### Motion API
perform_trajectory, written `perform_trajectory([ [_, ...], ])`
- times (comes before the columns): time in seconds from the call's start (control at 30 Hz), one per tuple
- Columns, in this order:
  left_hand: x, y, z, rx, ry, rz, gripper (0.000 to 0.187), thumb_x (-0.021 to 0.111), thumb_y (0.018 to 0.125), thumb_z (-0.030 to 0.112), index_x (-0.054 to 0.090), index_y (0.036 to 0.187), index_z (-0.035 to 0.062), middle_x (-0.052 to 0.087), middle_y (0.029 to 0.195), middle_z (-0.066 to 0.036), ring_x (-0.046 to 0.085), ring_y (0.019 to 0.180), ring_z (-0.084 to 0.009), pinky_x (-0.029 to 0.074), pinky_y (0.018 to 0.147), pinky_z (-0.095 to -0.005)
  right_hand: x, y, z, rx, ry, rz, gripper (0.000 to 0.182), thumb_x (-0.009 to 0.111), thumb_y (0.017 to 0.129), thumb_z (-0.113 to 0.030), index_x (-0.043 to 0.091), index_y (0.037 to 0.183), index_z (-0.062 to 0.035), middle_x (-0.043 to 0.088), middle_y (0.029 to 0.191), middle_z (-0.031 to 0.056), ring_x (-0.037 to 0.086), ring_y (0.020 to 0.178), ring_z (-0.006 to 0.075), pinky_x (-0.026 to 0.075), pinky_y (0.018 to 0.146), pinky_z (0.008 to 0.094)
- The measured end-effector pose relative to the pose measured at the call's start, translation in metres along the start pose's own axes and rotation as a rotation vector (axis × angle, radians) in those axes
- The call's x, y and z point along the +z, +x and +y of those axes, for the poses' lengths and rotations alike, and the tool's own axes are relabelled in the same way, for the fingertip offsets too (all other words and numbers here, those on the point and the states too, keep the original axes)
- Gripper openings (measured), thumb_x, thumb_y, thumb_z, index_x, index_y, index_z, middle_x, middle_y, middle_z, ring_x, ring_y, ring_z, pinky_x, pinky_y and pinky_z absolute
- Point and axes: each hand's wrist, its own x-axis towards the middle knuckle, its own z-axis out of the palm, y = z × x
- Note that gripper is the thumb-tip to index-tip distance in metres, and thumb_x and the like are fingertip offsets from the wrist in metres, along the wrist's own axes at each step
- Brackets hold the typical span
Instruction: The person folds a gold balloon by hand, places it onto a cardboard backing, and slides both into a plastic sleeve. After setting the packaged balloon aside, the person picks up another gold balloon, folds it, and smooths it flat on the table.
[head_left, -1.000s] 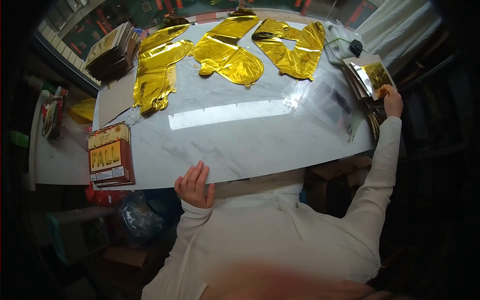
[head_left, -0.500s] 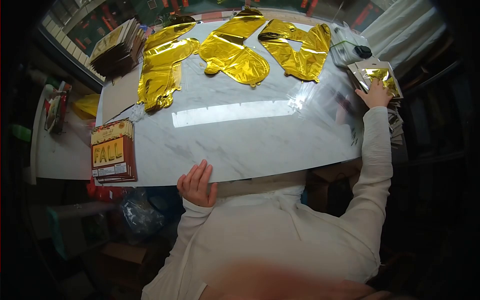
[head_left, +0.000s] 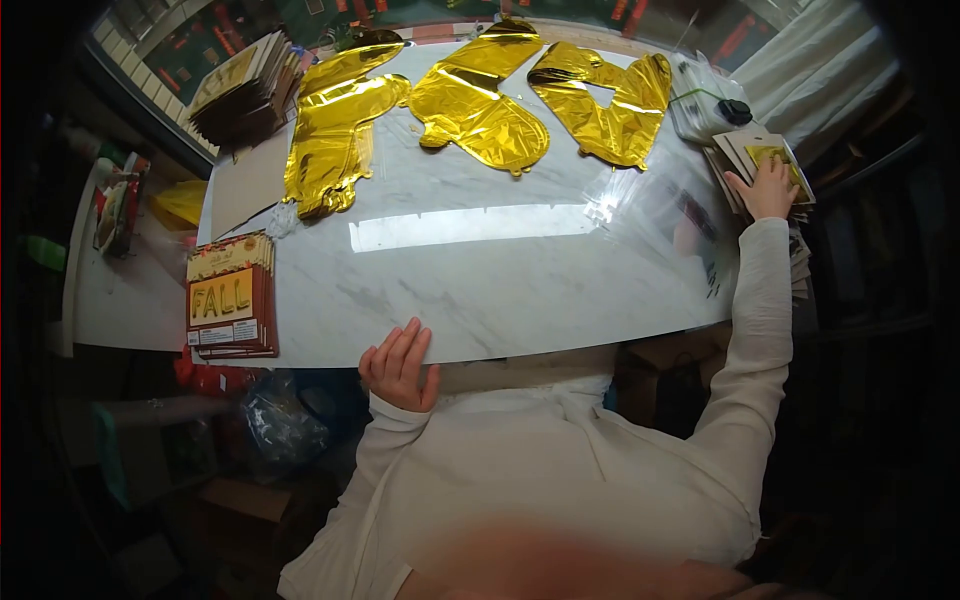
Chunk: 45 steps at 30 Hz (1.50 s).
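My left hand (head_left: pixel 400 368) rests at the table's near edge, its fingers flat on the top and holding nothing. At the far right my right hand (head_left: pixel 766 192) lies over a stack of cards (head_left: pixel 735 160), fingers spread across a gold foil piece (head_left: pixel 776 156) on top. No grip on the foil shows. Flattened gold foil balloons lie along the back of the table: one at the left (head_left: pixel 335 130), one in the middle (head_left: pixel 480 100), and one with a triangular hole at the right (head_left: pixel 615 100).
On the marble-patterned table (head_left: pixel 480 290), a stack of FALL packages (head_left: pixel 230 300) stands at front left. Brown cards (head_left: pixel 240 90) are piled at back left. Clear plastic bags (head_left: pixel 660 215) lie near the right side, with a banded clear pack (head_left: pixel 700 100) behind.
My right hand has shifted slightly down over the gold foil, staying at the card stack. The whole view has turned a little. My left hand keeps its place on the table edge.
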Motion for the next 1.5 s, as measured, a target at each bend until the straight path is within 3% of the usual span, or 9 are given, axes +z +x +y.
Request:
perform_trajectory([
  [0.2,0.001,-0.002,-0.001,0.021,-0.019,-0.011,0.047,0.059,0.092,0.030,0.067,0.135,0.0122,0.064,0.143,-0.004,0.054,0.132,-0.0212,0.022,0.118,-0.0399,-0.021,-0.011,-0.032,-0.193,0.041,0.134,0.090,0.076,0.083,-0.063,0.046,0.152,-0.0118,0.042,0.159,0.0177,0.032,0.153,0.0350,0.025,0.118,0.0696],
  [0.3,0.001,-0.002,-0.001,0.025,-0.018,-0.008,0.047,0.060,0.091,0.029,0.067,0.135,0.0123,0.064,0.143,-0.004,0.053,0.133,-0.0210,0.021,0.118,-0.0395,-0.058,-0.031,-0.087,-0.671,0.578,0.222,0.049,0.081,0.089,-0.035,0.069,0.125,-0.0051,0.063,0.139,0.0154,0.057,0.130,0.0361,0.041,0.113,0.0509],
  [0.37,0.004,-0.002,-0.001,0.029,-0.018,0.019,0.050,0.062,0.089,0.029,0.067,0.135,0.0118,0.064,0.143,-0.005,0.053,0.133,-0.0214,0.023,0.117,-0.0396,-0.082,-0.041,-0.133,-0.669,0.818,-0.150,0.032,0.079,0.091,-0.028,0.074,0.110,-0.0029,0.072,0.115,0.0154,0.069,0.102,0.0330,0.054,0.089,0.0380],
  [0.63,-0.040,0.039,0.016,-0.094,-0.319,0.024,0.051,0.071,0.080,0.015,0.066,0.130,0.0072,0.067,0.136,-0.010,0.061,0.123,-0.0293,0.037,0.108,-0.0448,-0.054,-0.033,-0.241,-0.860,0.361,-0.056,0.019,0.071,0.090,-0.021,0.078,0.100,-0.0062,0.075,0.098,0.0144,0.071,0.087,0.0356,0.056,0.078,0.0449],
  [0.73,-0.050,0.083,0.018,-0.065,-0.410,-0.070,0.050,0.073,0.081,0.015,0.066,0.129,0.0068,0.068,0.133,-0.011,0.062,0.121,-0.0316,0.040,0.107,-0.0473,-0.060,-0.012,-0.231,-0.847,0.640,-0.132,0.020,0.072,0.089,-0.021,0.078,0.091,-0.0028,0.075,0.090,0.0162,0.070,0.082,0.0370,0.055,0.075,0.0451],
  [0.9,0.025,0.163,0.034,0.142,-0.499,-0.224,0.038,0.074,0.089,0.022,0.067,0.124,0.0084,0.067,0.128,-0.013,0.061,0.121,-0.0337,0.042,0.109,-0.0487,-0.065,0.006,-0.217,-0.774,0.925,-0.359,0.015,0.079,0.088,-0.011,0.078,0.097,0.0011,0.075,0.084,0.0152,0.068,0.071,0.0220,0.053,0.070,0.0314],
  [1.07,0.110,0.238,0.051,0.130,-0.596,-0.171,0.032,0.070,0.090,0.016,0.067,0.121,0.0068,0.065,0.131,-0.018,0.061,0.121,-0.0376,0.046,0.108,-0.0433,-0.072,-0.024,-0.190,-0.845,0.906,-0.350,0.014,0.076,0.089,-0.018,0.078,0.095,-0.0056,0.075,0.087,0.0137,0.071,0.080,0.0301,0.055,0.074,0.0391],
  [1.33,0.200,0.374,0.063,-0.077,-0.329,0.041,0.065,0.080,0.083,0.029,0.054,0.137,0.0034,0.051,0.143,-0.024,0.052,0.133,-0.0400,0.047,0.109,-0.0452,-0.102,-0.047,-0.166,-0.851,0.903,0.328,0.014,0.072,0.092,-0.010,0.070,0.106,-0.0116,0.073,0.103,0.0071,0.072,0.086,0.0296,0.058,0.072,0.0368],
  [1.5,0.184,0.420,0.060,-0.218,-0.225,-0.500,0.088,0.090,0.072,0.041,0.050,0.142,0.0049,0.055,0.138,-0.023,0.055,0.132,-0.0397,0.048,0.109,-0.0443,-0.135,-0.035,-0.147,-0.890,0.813,0.644,0.014,0.071,0.092,-0.007,0.070,0.106,-0.0100,0.074,0.105,0.0052,0.072,0.096,0.0272,0.059,0.078,0.0371],
])
